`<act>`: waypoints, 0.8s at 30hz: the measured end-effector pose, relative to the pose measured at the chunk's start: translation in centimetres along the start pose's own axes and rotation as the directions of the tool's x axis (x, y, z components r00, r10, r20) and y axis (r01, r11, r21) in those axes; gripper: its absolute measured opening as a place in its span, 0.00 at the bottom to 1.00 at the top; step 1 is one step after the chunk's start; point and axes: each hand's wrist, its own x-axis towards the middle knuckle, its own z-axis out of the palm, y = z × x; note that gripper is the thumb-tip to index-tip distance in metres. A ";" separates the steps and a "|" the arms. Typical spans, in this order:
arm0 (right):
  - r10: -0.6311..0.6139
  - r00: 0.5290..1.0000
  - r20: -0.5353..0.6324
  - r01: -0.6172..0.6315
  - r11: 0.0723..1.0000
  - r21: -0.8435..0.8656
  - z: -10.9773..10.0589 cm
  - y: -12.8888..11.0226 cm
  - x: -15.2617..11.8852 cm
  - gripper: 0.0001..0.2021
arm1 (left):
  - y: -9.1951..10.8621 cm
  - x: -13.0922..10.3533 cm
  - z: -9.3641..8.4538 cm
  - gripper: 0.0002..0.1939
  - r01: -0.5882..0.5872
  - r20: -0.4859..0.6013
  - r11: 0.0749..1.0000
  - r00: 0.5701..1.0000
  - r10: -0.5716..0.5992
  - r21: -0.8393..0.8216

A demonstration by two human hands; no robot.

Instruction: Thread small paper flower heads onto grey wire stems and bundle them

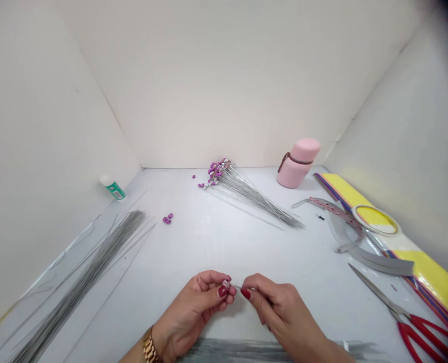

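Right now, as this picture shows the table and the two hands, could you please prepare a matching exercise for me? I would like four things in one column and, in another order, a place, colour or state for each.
Column 1
1. Left hand
2. Right hand
3. Bottle
4. Scissors

Column 2
A. Pink, near the back wall
B. Pinching a thin wire
C. At the lower right, with red handles
D. Pinching a small pale pink piece

Right pairs: 1-D, 2-B, 3-A, 4-C
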 end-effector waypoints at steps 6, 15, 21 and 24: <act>-0.055 0.998 -0.016 0.055 0.998 -0.021 0.5 0.0 -0.3 0.11 | 0.0 -0.1 0.3 0.04 -0.019 0.036 0.999 0.999 0.017 0.046; -0.109 0.994 -0.003 0.109 0.992 -0.059 0.5 -0.2 -0.4 0.11 | -0.1 -0.2 0.2 0.06 -0.013 0.072 0.999 0.997 0.010 0.048; -0.126 0.992 0.028 0.127 0.990 -0.066 0.4 -0.4 -0.6 0.11 | -0.1 -0.2 0.0 0.04 0.003 0.074 0.999 0.997 -0.006 0.042; -0.132 0.991 0.030 0.134 0.989 -0.056 0.3 -0.4 -0.6 0.11 | -0.1 -0.3 0.0 0.04 0.021 0.078 0.999 0.997 -0.024 0.033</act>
